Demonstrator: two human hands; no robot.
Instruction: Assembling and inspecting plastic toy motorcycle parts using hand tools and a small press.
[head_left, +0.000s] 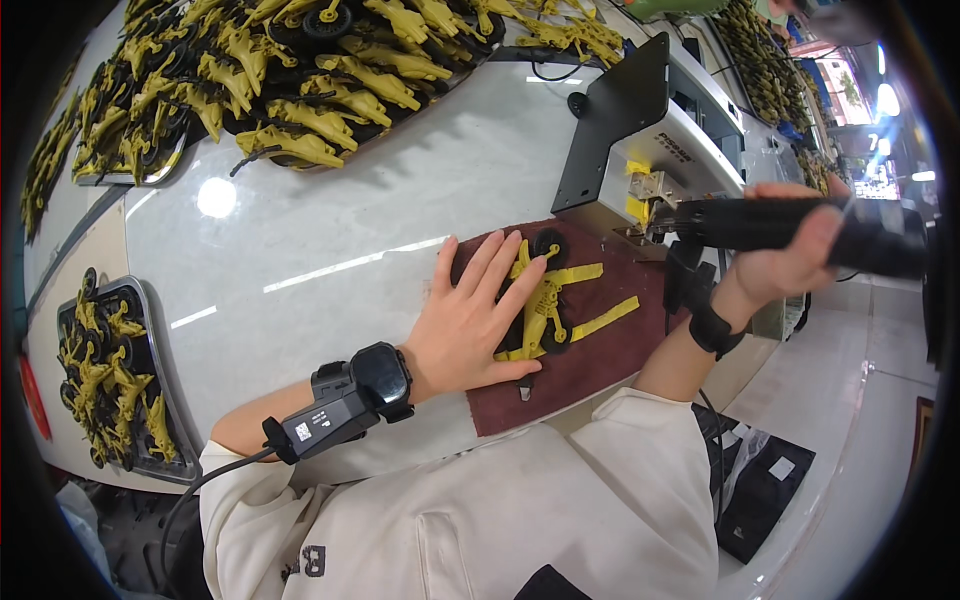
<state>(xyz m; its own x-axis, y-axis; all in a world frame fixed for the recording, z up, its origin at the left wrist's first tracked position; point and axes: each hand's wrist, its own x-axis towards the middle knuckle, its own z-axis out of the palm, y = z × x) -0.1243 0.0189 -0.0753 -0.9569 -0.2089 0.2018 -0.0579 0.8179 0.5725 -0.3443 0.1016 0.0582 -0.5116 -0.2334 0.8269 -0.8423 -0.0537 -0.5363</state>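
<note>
A yellow plastic toy motorcycle (541, 312) with black wheels lies on a maroon cloth (610, 350). My left hand (470, 320) rests flat over its left side, fingers stretched and spread, hiding part of it. Two yellow strip-like parts stick out from the toy toward the right. On the right, my right hand (785, 262) is wrapped round a black electric screwdriver (745, 222), held level. The screwdriver's tip end points left at the front of a grey and black screw feeder (650, 140); whether a screw is on it is too small to tell.
Yellow and black toy motorcycles are heaped at the far left, the nearest pile (340, 95) reaching the table's back. A metal tray (165, 400) of more toys stands at the left edge. The white table (330, 220) lies between. A cable runs from my left wrist device (345, 395).
</note>
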